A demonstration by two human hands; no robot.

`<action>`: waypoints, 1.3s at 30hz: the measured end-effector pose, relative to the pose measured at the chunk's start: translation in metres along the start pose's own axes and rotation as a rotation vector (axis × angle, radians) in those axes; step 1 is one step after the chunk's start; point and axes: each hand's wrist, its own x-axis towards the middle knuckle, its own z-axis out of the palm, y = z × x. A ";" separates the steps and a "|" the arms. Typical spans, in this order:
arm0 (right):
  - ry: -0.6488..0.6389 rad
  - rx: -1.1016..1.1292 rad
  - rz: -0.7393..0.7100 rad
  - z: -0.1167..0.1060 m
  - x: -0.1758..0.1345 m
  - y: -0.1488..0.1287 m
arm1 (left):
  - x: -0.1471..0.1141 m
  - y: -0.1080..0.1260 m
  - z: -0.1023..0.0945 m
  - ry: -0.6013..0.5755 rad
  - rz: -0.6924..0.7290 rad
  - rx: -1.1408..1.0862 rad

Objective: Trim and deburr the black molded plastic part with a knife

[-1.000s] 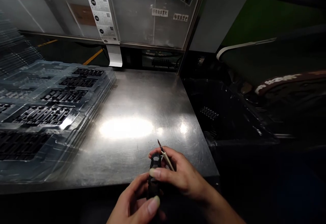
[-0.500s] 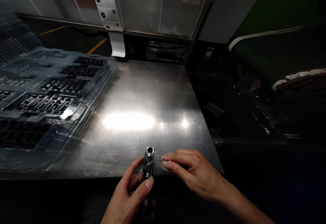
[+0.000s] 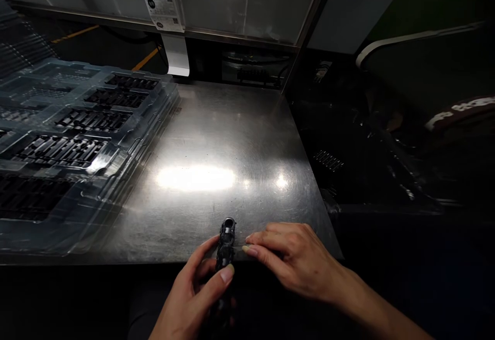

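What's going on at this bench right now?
A person is working at the near edge of a steel table. The left hand grips a small black plastic part and holds it upright, its ringed top end above the table edge. The right hand rests beside it, fingertips right next to the part; whether it pinches anything cannot be told. At the left, clear plastic trays hold rows of similar black parts.
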 end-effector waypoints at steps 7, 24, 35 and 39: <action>-0.014 -0.029 -0.005 0.000 0.004 0.000 | 0.001 0.000 -0.001 0.003 -0.019 -0.032; 0.001 -0.024 -0.032 0.001 0.004 0.001 | 0.002 0.000 -0.002 0.000 -0.034 -0.058; -0.024 -0.023 -0.021 -0.002 0.005 0.001 | 0.003 -0.002 -0.003 0.007 -0.026 -0.065; -0.024 -0.019 -0.023 -0.001 0.004 0.001 | 0.004 -0.004 -0.005 -0.016 -0.012 -0.046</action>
